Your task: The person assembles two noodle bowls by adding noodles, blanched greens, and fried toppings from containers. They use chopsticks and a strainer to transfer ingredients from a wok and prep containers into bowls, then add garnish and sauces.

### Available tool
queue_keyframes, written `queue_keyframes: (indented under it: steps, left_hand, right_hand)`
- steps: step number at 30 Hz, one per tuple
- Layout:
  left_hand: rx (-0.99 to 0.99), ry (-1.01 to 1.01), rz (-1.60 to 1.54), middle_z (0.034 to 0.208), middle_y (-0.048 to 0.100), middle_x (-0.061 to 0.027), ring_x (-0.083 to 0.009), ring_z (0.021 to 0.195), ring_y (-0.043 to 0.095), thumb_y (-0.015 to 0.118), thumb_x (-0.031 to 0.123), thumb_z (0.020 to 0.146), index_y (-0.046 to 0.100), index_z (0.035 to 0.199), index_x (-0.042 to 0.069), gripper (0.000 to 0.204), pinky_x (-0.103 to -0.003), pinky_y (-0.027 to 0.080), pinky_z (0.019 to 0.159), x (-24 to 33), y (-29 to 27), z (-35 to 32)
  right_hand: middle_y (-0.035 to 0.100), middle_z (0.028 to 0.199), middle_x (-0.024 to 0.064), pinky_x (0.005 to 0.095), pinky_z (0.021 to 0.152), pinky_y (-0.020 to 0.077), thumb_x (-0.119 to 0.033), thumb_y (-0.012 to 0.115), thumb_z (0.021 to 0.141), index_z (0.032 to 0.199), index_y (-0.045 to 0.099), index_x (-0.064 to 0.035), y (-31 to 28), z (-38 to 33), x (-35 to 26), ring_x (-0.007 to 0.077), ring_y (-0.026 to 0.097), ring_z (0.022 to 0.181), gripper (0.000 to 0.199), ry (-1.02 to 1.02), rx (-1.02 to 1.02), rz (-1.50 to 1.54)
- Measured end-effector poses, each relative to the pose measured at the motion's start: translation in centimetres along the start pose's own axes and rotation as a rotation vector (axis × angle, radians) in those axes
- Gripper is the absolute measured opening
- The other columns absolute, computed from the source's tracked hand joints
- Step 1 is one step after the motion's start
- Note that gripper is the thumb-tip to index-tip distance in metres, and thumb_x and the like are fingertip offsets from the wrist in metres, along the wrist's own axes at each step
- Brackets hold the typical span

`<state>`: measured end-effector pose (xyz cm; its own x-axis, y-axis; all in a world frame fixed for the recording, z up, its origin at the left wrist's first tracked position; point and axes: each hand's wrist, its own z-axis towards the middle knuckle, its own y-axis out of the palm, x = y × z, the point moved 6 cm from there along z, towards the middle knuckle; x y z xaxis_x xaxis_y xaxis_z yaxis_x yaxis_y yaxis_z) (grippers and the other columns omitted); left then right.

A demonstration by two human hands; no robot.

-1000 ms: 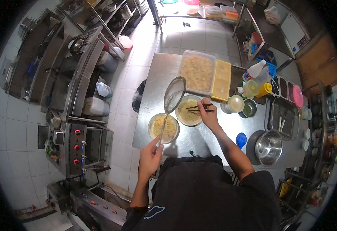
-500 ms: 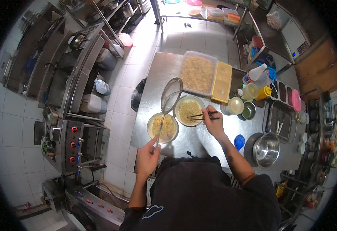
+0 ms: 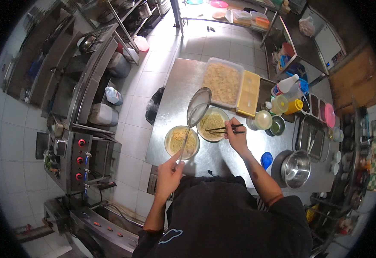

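Observation:
My left hand (image 3: 169, 173) is closed round the handle of a long-handled mesh strainer (image 3: 198, 107). The strainer's basket is tilted and hangs over the gap by the far bowl, partly hiding that bowl's left rim. In my right hand (image 3: 237, 136) a pair of dark chopsticks (image 3: 218, 128) points left, tips at the noodles (image 3: 214, 122) in the far bowl (image 3: 227, 116). A second bowl (image 3: 167, 148), nearer and to the left, holds noodles with some orange bits on top. The strainer's handle crosses above this near bowl.
A steel table (image 3: 177, 81) carries a clear tub of pale chunks (image 3: 223, 81), a yellow lidded box (image 3: 248, 93), squeeze bottles and a small bowl of chopped greens (image 3: 277, 125). Nearer lie a blue spoon (image 3: 266, 160) and a steel mixing bowl (image 3: 296, 169). A stove (image 3: 74, 159) stands left.
The strainer has shifted slightly right, and my left hand has moved a little right and down with it. The right hand with its chopsticks has barely moved.

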<state>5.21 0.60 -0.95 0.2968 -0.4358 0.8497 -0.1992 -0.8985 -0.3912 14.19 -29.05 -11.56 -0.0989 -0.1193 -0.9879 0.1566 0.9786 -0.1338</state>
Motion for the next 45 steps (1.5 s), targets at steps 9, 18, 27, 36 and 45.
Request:
queue_keyframes:
  steps: [9,18,27,36,45]
  left_hand:
    - [0.054,0.013,-0.042,0.058,0.060,-0.0076,-0.0105,0.053,0.060,0.062,0.013,0.100,0.061,0.143,0.011,0.043,-0.030,0.049,0.054,-0.4,-1.0,0.1]
    - [0.068,-0.007,-0.039,0.057,0.059,-0.0081,-0.0107,0.053,0.061,0.062,0.013,0.100,0.060,0.144,0.011,0.045,-0.031,0.049,0.054,-1.2,-2.5,0.0]
    - [0.064,0.028,-0.044,0.054,0.056,-0.0068,-0.0097,0.050,0.056,0.063,0.014,0.099,0.061,0.143,0.011,0.044,-0.031,0.045,0.052,-2.5,-3.2,0.6]
    - [0.015,0.025,-0.027,0.054,0.055,-0.0058,-0.0092,0.050,0.053,0.064,0.015,0.099,0.062,0.142,0.010,0.043,-0.031,0.044,0.051,-2.0,-3.9,1.6]
    - [-0.044,0.027,-0.038,0.055,0.057,-0.0059,-0.0092,0.050,0.053,0.064,0.014,0.099,0.062,0.143,0.010,0.044,-0.031,0.044,0.052,-2.6,-4.7,2.7]
  right_hand:
    - [0.058,0.069,0.0013,0.0239,0.055,0.0455,-0.018,0.060,0.106,0.086,0.055,-0.0029,1.8,2.0,-1.5,0.0066,0.056,0.061,0.026,-0.202,0.065,-0.105]
    - [0.056,0.064,0.0041,0.0293,0.055,0.0413,-0.016,0.060,0.105,0.083,0.056,-0.0021,2.5,2.7,-4.0,0.0102,0.052,0.059,0.026,-0.345,0.167,-0.278]
    - [0.055,0.066,0.0073,0.0318,0.058,0.0425,-0.014,0.060,0.104,0.085,0.054,-0.0009,4.0,2.5,-4.2,0.0149,0.053,0.061,0.024,-0.278,0.109,-0.291]
    - [0.056,0.066,0.0043,0.0281,0.057,0.0421,-0.016,0.060,0.105,0.085,0.055,-0.0019,3.5,2.7,-3.9,0.0101,0.053,0.062,0.025,-0.327,0.209,-0.391]
    - [0.058,0.067,0.0026,0.0261,0.054,0.0452,-0.019,0.058,0.107,0.086,0.056,-0.0028,1.8,0.0,-4.3,0.0088,0.055,0.056,0.026,-0.145,0.293,-0.320]
